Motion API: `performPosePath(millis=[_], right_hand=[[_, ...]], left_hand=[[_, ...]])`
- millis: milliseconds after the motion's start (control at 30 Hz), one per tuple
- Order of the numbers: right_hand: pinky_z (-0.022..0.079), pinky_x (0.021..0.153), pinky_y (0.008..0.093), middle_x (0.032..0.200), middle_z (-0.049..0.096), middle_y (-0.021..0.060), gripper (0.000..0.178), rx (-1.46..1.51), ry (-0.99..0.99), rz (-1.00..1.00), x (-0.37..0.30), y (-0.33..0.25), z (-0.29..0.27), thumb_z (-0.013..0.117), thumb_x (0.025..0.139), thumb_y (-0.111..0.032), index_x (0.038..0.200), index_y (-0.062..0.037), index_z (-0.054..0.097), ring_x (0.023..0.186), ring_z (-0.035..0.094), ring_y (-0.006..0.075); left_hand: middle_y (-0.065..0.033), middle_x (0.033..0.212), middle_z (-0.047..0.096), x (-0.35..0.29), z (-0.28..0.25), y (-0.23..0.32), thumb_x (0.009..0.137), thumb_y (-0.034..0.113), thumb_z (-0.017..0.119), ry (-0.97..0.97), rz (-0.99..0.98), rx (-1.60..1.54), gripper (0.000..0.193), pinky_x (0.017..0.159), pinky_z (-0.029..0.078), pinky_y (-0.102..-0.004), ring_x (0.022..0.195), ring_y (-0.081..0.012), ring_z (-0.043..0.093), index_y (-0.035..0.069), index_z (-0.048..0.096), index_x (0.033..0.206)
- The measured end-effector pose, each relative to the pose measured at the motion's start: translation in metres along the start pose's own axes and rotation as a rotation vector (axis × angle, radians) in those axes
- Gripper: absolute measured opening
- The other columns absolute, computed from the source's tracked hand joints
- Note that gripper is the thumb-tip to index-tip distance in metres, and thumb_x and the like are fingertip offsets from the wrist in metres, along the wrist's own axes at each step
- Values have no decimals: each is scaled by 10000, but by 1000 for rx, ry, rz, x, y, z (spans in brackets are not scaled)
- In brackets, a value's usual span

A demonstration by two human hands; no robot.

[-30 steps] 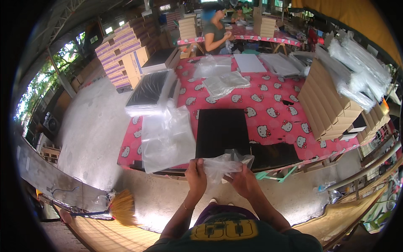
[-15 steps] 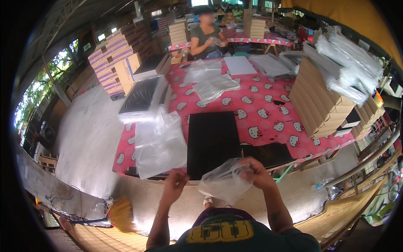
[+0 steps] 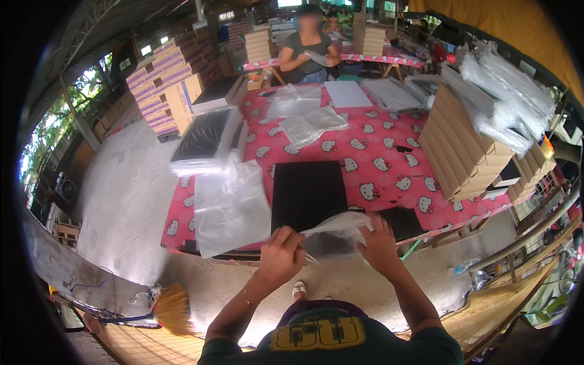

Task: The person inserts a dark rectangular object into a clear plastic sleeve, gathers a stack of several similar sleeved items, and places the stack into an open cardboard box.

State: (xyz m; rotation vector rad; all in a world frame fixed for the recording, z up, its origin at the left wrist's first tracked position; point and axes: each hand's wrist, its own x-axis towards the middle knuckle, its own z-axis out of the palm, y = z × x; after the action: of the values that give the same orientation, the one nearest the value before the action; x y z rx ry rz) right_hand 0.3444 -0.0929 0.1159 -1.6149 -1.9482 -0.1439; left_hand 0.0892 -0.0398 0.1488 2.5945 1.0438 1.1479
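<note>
Between my two hands a clear plastic bag [image 3: 333, 234] is stretched out over the near end of a flat black panel [image 3: 309, 188]. My left hand [image 3: 282, 254] is closed on the bag's left edge. On the other side my right hand [image 3: 378, 243] grips its right edge. The black panel lies on the pink patterned tablecloth [image 3: 380, 163] at the table's front edge. Left of it lies a pile of flat clear plastic bags [image 3: 231, 210]. A black sheet [image 3: 401, 223] lies to the right, partly behind my right hand.
Wrapped black panels [image 3: 207, 137] are stacked at the left, with boxes [image 3: 161, 91] beyond. Brown cartons [image 3: 459, 146] and bundled plastic [image 3: 508, 91] stand at the right. Across the table, a person [image 3: 310, 48] handles clear plastic. A broom [image 3: 173, 309] lies at lower left.
My left hand has moved right and up and taken hold of the bag. The bag has risen over the black panel's near end, and my right hand has shifted slightly right.
</note>
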Motion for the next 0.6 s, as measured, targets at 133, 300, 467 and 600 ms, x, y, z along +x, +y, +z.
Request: performPosePath(millis=[133, 300, 467, 600], right_hand=[[459, 845, 457, 1325, 418, 173, 431, 333, 232, 229, -18, 25, 43, 764, 673, -149, 1057, -51, 593, 1149, 485, 349], [476, 816, 439, 1231, 483, 243, 312, -126, 247, 252, -12, 28, 30, 685, 707, -28, 1006, -29, 599, 1072, 527, 405], [452, 869, 458, 1239, 492, 197, 248, 136, 555, -76, -13, 52, -4, 637, 716, 5, 961, -33, 625, 1122, 498, 390], [488, 844, 390, 1206, 545, 152, 203, -225, 48, -69, 2, 34, -49, 549, 757, 20, 876, -54, 695, 1079, 553, 339]], left_hand=[[-89, 802, 541, 0, 5, 17, 661, -63, 641, 7, -146, -295, 171, 598, 479, -351, 705, -258, 576, 39, 617, 796], [-113, 866, 496, -10, -3, 18, 671, -79, 615, -74, 128, -59, 266, 611, 483, -354, 710, -264, 558, 33, 647, 911], [-183, 1025, 464, 1, -12, 1, 751, -2, 582, -30, -49, 280, 436, 662, 501, -410, 796, -335, 551, 47, 589, 1184], [-212, 1123, 531, -2, -26, -8, 807, 183, 647, -74, -48, 323, 288, 836, 485, -436, 943, -364, 577, 35, 658, 1054]])
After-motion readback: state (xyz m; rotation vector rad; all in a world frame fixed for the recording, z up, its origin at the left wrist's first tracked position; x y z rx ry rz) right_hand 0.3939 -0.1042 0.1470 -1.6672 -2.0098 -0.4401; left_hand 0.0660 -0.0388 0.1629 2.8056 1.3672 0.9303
